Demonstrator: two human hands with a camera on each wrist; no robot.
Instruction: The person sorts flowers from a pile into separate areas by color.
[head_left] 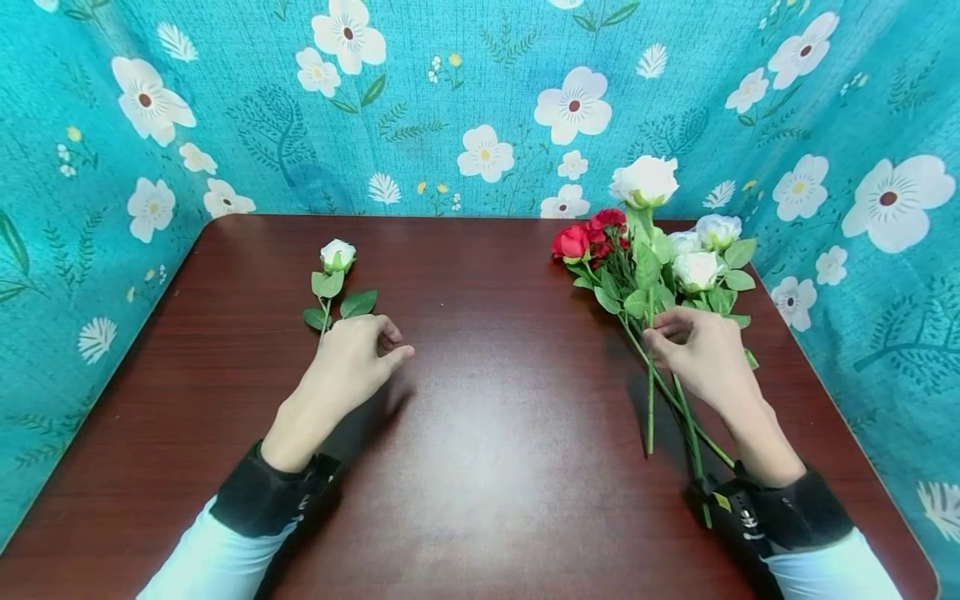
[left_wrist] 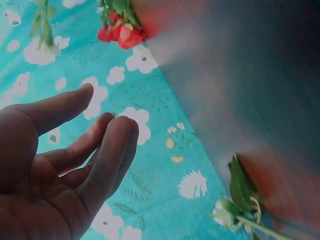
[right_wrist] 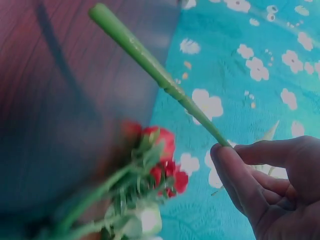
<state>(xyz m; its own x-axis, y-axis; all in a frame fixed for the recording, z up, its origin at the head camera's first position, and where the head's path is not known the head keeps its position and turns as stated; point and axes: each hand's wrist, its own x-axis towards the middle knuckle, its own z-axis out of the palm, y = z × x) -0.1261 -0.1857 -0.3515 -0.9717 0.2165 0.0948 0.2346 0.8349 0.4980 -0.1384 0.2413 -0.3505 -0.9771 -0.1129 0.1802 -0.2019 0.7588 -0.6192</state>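
My right hand (head_left: pixel 708 354) pinches the green stem of a white rose (head_left: pixel 645 182) between thumb and fingertips, over the flowers at the right. The rose stands roughly upright, its bloom at the top. In the right wrist view the bare lower stem (right_wrist: pixel 145 62) extends from the fingertips, its cut end showing. At the left, my left hand (head_left: pixel 345 362) hovers over the table with loosely bent fingers and nothing in them. Just beyond it lies another white rose (head_left: pixel 337 256) with green leaves, its lower stem hidden by the hand.
Red flowers (head_left: pixel 572 242) and white roses (head_left: pixel 697 271) lie in a pile at the table's right, stems crossing toward the right wrist. The dark brown table (head_left: pixel 480 375) has a turquoise floral cloth (head_left: pixel 450 92) behind it and along both sides.
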